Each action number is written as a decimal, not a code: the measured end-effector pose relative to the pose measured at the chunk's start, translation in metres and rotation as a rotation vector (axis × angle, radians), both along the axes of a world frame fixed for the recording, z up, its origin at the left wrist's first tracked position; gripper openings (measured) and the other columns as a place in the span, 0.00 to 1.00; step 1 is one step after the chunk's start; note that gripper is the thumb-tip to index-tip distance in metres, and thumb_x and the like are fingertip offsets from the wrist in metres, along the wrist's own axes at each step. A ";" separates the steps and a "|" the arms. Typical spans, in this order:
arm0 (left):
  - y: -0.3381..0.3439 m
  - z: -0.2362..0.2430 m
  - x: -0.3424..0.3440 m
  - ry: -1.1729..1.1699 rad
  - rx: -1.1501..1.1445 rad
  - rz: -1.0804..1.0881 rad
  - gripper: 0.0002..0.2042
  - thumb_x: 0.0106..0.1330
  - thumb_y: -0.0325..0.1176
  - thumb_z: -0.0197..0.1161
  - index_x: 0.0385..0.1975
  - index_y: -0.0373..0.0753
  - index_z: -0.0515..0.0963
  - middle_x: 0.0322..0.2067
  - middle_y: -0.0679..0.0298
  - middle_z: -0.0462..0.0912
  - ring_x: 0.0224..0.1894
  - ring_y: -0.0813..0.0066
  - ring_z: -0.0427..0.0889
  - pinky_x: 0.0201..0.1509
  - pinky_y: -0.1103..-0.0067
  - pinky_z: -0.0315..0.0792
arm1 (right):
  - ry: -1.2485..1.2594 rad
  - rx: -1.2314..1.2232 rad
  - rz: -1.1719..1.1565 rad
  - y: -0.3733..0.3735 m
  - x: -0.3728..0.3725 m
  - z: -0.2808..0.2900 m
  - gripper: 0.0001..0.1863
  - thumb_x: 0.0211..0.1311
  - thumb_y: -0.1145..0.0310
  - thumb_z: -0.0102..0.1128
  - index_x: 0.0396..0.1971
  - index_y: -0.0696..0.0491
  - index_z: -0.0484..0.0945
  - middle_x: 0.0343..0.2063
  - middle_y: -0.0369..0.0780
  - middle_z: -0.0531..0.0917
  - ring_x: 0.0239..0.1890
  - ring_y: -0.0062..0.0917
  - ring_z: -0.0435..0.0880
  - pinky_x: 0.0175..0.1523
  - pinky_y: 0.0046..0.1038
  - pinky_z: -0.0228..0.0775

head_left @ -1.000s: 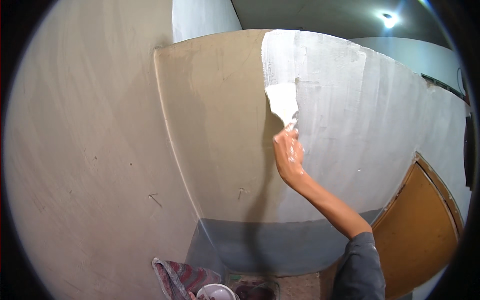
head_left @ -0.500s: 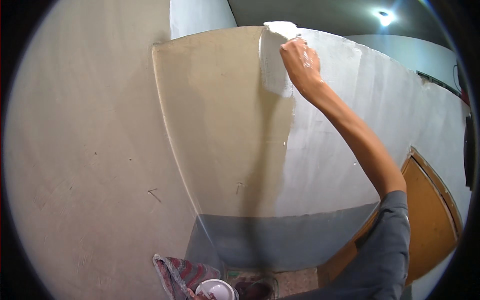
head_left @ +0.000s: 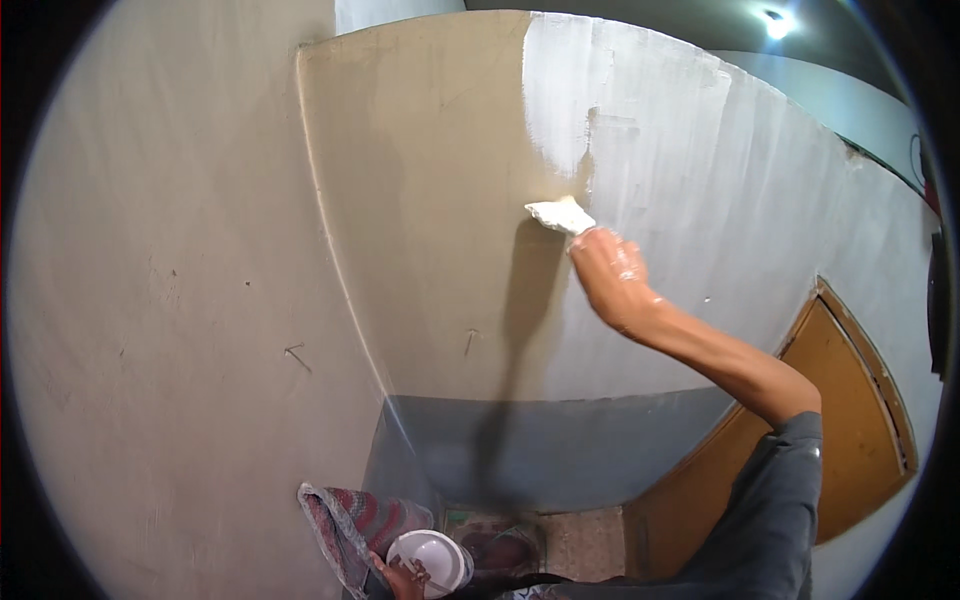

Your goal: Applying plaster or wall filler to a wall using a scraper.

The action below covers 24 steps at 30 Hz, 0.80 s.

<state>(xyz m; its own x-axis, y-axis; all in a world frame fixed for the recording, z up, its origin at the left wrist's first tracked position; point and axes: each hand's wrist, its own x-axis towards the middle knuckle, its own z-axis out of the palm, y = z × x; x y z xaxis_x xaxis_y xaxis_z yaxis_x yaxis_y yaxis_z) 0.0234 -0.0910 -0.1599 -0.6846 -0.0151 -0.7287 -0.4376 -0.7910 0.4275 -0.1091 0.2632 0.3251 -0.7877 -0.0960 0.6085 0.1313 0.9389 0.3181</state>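
Note:
My right hand (head_left: 612, 272) is closed round the handle of a paintbrush (head_left: 562, 214), its wide bristles thick with white paint. White paint smears the knuckles. The brush is at the beige part of the wall (head_left: 430, 220), just below a fresh white patch (head_left: 557, 95) that reaches up to the wall's top edge. To the right the wall is coated in white. Low in the picture, my left hand (head_left: 403, 578) grips the rim of a round white tub (head_left: 466, 565), with fingers over the inside. The tub's contents are hard to make out.
A red and grey striped cloth (head_left: 375, 518) hangs beside the tub. Nails (head_left: 298, 357) stick out of the left wall. A dark grey band (head_left: 545, 455) runs along the wall's foot. An orange-brown door (head_left: 830, 430) stands at right, and a lamp (head_left: 777, 25) shines overhead.
My right hand has brought the brush down from the wall's top edge to about mid-wall. More white shows on the upper patch. The left hand still has the tub, now more in view.

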 end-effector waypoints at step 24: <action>0.016 0.043 -0.003 0.201 0.080 -0.079 0.40 0.42 0.74 0.32 0.39 0.41 0.64 0.17 0.62 0.67 0.12 0.73 0.62 0.11 0.79 0.55 | -0.219 0.107 -0.155 0.034 -0.002 -0.012 0.06 0.43 0.80 0.47 0.24 0.59 0.71 0.22 0.46 0.75 0.26 0.35 0.76 0.28 0.30 0.68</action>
